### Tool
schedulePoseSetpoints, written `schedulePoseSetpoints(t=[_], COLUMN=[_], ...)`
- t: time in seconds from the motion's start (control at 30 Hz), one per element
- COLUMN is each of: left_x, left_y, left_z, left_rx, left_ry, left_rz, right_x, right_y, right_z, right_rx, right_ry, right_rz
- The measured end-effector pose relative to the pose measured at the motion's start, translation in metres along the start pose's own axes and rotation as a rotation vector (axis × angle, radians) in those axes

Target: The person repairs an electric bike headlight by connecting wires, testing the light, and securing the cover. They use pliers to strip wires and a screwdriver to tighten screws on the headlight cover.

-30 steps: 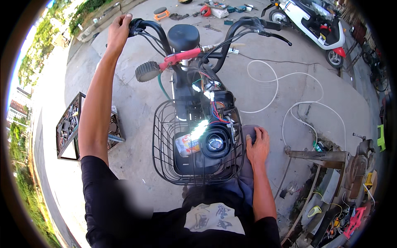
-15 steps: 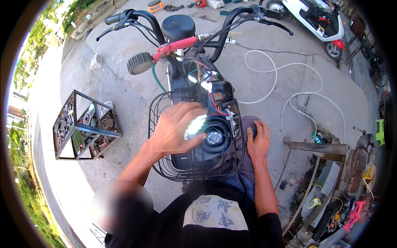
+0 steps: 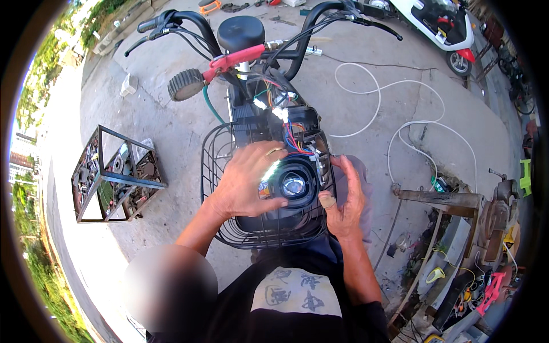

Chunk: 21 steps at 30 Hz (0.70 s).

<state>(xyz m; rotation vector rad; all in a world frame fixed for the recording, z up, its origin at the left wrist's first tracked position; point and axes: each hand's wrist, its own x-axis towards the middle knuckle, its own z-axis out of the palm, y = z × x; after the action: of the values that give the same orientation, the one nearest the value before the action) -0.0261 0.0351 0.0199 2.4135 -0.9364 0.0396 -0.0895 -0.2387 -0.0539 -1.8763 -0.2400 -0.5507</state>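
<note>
A black round headlight (image 3: 303, 191) with a bright lens lies inside the black wire basket (image 3: 213, 191) at the front of an electric bike. Coloured wires (image 3: 298, 140) and white connectors (image 3: 280, 113) hang above it. My left hand (image 3: 247, 180) spreads over the lamp's left side, fingers apart, partly covering a small printed package (image 3: 264, 190) and a glare patch; whether it touches the lamp is unclear. My right hand (image 3: 343, 203), something tan on its thumb, is at the basket's right side beside the lamp, fingers apart and curved.
Handlebars (image 3: 313, 23), a seat (image 3: 240, 33) and a red tool with a knobbly gauge (image 3: 186, 84) are above. A metal frame of parts (image 3: 102, 174) stands left. A white hose (image 3: 389, 91), scooter (image 3: 429, 23) and cluttered workbench (image 3: 437, 199) are right.
My left hand left the handlebar grip and came down over the lamp in the basket. My right hand rose from my knee to the lamp's right side. The view shifted slightly.
</note>
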Motion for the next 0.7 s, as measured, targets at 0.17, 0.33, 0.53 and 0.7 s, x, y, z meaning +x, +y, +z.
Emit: schedulePoseSetpoints(t=[0.17,0.33,0.53,0.7], left_x=[-0.003,-0.002,0.001,0.005], left_y=[0.0,0.001,0.003,0.007], left_z=[0.003,0.009,0.01,0.013], left_rx=[0.019,-0.024,-0.056,-0.082], left_ry=[0.077,0.022,-0.004,0.051], left_rz=[0.101,0.191,0.202,0.185], right_x=[-0.003,-0.006,-0.008,-0.009], right_y=[-0.003,-0.001,-0.002,0.0], right_z=[0.014,0.02,0.022,0.025], right_rx=[0.019,0.064,0.094,0.078], right_ry=[0.005,0.029,0.036,0.036], right_rz=[0.121,0.132,0.161,0.148])
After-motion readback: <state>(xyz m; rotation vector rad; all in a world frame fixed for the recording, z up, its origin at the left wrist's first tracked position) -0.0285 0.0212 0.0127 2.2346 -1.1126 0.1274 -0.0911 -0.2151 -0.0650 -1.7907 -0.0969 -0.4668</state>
